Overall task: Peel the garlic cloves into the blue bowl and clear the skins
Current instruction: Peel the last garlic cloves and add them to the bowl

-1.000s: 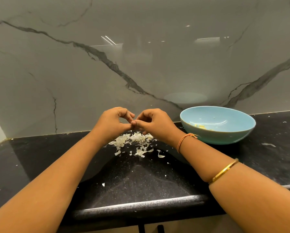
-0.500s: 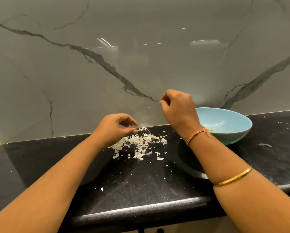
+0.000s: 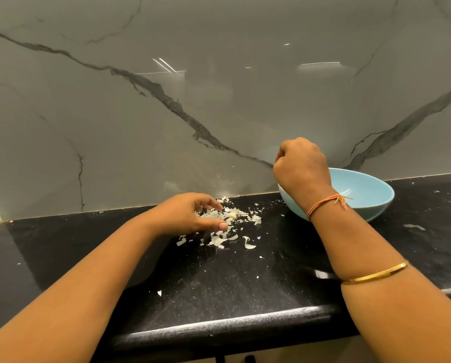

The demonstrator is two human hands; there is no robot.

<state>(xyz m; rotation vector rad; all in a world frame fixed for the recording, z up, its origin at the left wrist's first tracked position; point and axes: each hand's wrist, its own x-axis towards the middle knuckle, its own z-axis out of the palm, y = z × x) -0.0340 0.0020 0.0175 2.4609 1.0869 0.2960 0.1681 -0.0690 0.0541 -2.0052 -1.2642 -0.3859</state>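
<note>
A heap of pale garlic skins (image 3: 232, 218) lies on the black counter (image 3: 219, 284) near the wall. My left hand (image 3: 190, 213) rests on the heap's left side, fingers loosely spread and touching the skins. The blue bowl (image 3: 363, 195) stands to the right of the heap. My right hand (image 3: 301, 166) hangs above the bowl's left rim with its back toward me and its fingers curled in. A small pale bit shows at its fingertips, and the rest of what it pinches is hidden. The bowl's inside is mostly hidden by my wrist.
A grey marble wall (image 3: 219, 100) rises right behind the counter. Stray skin flakes (image 3: 412, 226) lie right of the bowl, and another flake (image 3: 159, 292) lies nearer the front edge (image 3: 219, 326). I wear an orange thread and a gold bangle on my right arm.
My hands were pinching together over the heap. The right hand has since lifted and moved right over the bowl, while the left dropped onto the skins and spread its fingers.
</note>
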